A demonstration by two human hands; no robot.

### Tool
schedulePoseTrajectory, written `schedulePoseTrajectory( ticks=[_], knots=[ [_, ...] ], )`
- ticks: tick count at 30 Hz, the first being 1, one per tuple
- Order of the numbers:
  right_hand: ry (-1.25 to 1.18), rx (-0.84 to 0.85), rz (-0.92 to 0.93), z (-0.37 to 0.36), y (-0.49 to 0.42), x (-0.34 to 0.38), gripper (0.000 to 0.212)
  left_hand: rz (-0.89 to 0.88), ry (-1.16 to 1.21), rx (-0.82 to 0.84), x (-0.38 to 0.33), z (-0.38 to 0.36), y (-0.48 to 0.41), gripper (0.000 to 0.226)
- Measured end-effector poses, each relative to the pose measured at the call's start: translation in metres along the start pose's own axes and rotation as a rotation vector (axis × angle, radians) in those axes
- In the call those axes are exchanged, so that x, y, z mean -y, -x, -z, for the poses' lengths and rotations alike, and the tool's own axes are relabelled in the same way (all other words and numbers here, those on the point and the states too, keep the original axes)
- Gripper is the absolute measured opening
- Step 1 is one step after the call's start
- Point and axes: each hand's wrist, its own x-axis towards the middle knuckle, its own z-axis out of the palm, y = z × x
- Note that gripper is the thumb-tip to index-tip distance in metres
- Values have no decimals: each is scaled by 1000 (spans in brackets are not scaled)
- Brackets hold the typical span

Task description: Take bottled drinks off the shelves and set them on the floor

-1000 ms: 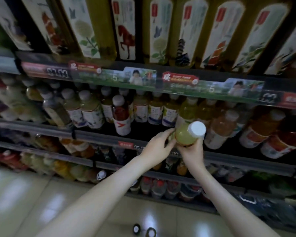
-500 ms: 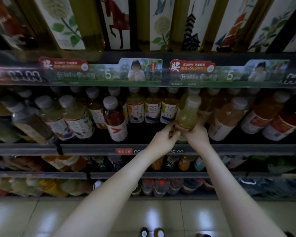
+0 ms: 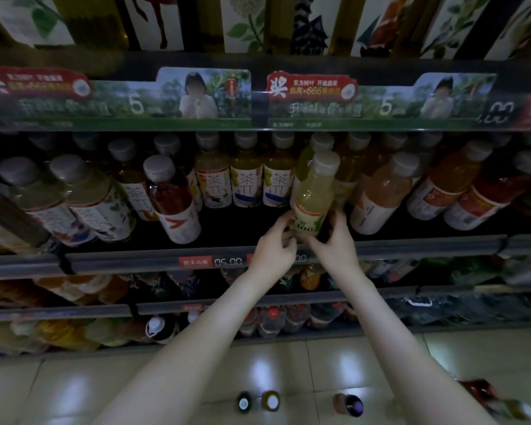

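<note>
A pale green drink bottle (image 3: pixel 314 191) with a white cap stands upright at the front of the middle shelf (image 3: pixel 135 262). My left hand (image 3: pixel 275 250) holds its base from the left, fingers curled round the label. On the other side my right hand (image 3: pixel 334 242) grips the base as well. Both forearms reach up from the bottom of the view. Three bottles stand on the tiled floor below: a dark one (image 3: pixel 243 401), a yellow one (image 3: pixel 270 400) and a brown one with a purple cap (image 3: pixel 348 403).
Rows of tea and juice bottles fill the middle shelf, among them a red drink (image 3: pixel 174 199) and an orange one (image 3: pixel 383 194). Lower shelves (image 3: pixel 273 299) hold more bottles. Tall cartons stand above a price strip (image 3: pixel 258 99). A red object (image 3: pixel 485 394) lies on the floor at right.
The green bottle went from tilted out toward me to upright at the shelf front, both hands staying at its base. The view dropped and floor bottles came into sight.
</note>
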Motion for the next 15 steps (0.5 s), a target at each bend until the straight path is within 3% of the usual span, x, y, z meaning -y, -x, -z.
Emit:
schedulePoseTrajectory(
  ticks=[3, 5, 11, 15],
  knots=[
    [15, 16, 24, 1, -19, 15, 42, 9, -48, 12, -3, 1, 2, 60],
    [48, 6, 49, 1, -21, 15, 34, -8, -90, -11, -10, 3, 5, 56],
    [-67, -48, 134, 28, 18, 5, 56, -176, -185, -14, -43, -3, 31, 48],
    [-40, -108, 201, 71, 37, 20, 46, -337, -281, -4, -73, -12, 52, 52]
  ],
)
